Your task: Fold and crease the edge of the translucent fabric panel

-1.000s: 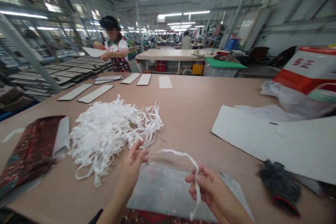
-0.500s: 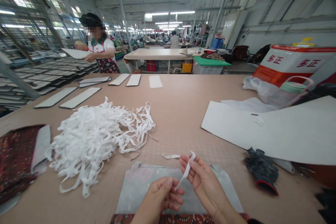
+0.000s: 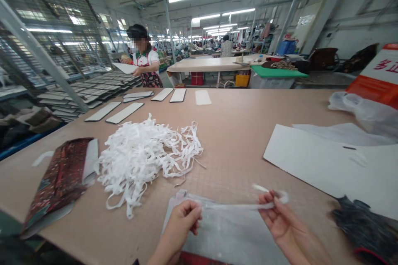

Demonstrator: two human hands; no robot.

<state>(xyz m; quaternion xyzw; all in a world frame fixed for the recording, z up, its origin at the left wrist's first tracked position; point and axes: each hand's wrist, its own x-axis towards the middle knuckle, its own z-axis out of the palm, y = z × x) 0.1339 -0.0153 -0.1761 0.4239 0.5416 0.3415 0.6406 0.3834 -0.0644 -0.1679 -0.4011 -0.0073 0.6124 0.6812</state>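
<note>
A narrow white fabric strip (image 3: 231, 206) is stretched level between my two hands. My left hand (image 3: 183, 225) pinches its left end with the fingers closed. At the other side, my right hand (image 3: 284, 223) grips it between thumb and fingers, and a loose tail curls past the fingertips, blurred by motion. Below the strip lies a grey-backed fabric piece (image 3: 230, 236), its dark red patterned side just showing at the bottom edge. To the left, a big tangled pile of white strips (image 3: 139, 157) rests on the tan table (image 3: 236, 132).
Folded red patterned fabric (image 3: 62, 174) lies at the left edge. A large white board (image 3: 311, 157) and dark gloves (image 3: 363, 223) are on the right. Pale panels (image 3: 124, 112) lie at the back left. Beyond them, a co-worker (image 3: 146, 60) holds a white panel.
My hands have moved apart, pulling the strip from slack to taut. The view has turned left, so the table's things appear further right.
</note>
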